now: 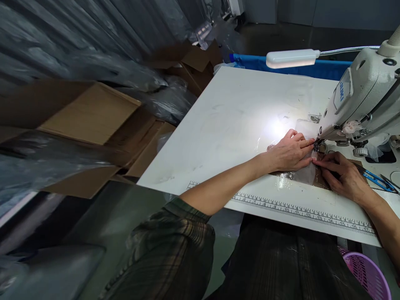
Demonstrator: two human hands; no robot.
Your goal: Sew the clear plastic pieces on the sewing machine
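My left hand (289, 153) lies flat on a clear plastic sheet (293, 177) on the white sewing table (237, 121), fingers stretched toward the presser foot (318, 146) of a white sewing machine (362, 100). My right hand (343, 175) rests on the same sheet just right of the needle, fingers extended and pressing the material down. Both hands hold the sheet flat under the machine's head. A brown patch of the table shows beneath the sheet near my right hand.
Blue thread snips (376, 180) lie right of my right hand. A white gooseneck lamp (292, 58) hangs over the table. A ruler scale (300, 212) runs along the front edge. Cardboard boxes (90, 116) and plastic-wrapped bundles stand left; a purple basket (367, 273) sits low right.
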